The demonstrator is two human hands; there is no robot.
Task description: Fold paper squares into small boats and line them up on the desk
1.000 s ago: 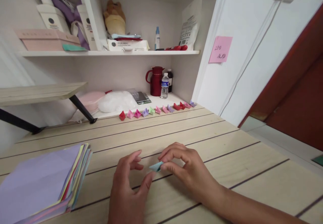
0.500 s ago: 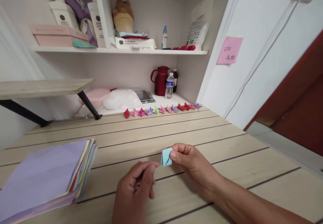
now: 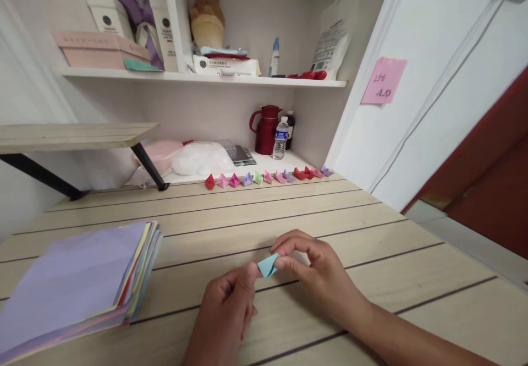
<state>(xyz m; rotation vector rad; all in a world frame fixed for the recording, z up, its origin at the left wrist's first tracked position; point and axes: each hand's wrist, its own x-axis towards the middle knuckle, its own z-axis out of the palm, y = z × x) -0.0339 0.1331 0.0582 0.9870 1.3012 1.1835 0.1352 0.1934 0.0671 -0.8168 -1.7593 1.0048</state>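
Observation:
A small folded light-blue paper piece (image 3: 268, 265) is pinched between the fingertips of my right hand (image 3: 315, 269), just above the wooden table (image 3: 289, 212). My left hand (image 3: 225, 313) has its fingers curled, and its thumb tip touches the left edge of the blue piece. A row of several small folded paper shapes (image 3: 268, 177) in red, pink, purple and green stands along the far edge of the table. A stack of coloured paper sheets (image 3: 78, 280), purple on top, lies at the near left.
Behind the table a white shelf unit holds a red jug (image 3: 266, 129), a water bottle (image 3: 281, 138), a white bag (image 3: 202, 158) and boxes. A raised wooden board (image 3: 74, 135) juts from the left. A pink sticky note (image 3: 383, 81) is on the right wall.
My right hand lifted the blue piece off the table, turned it, then lowered it slightly. My left hand curled its fingers and came up to touch the piece. The view shifted a little.

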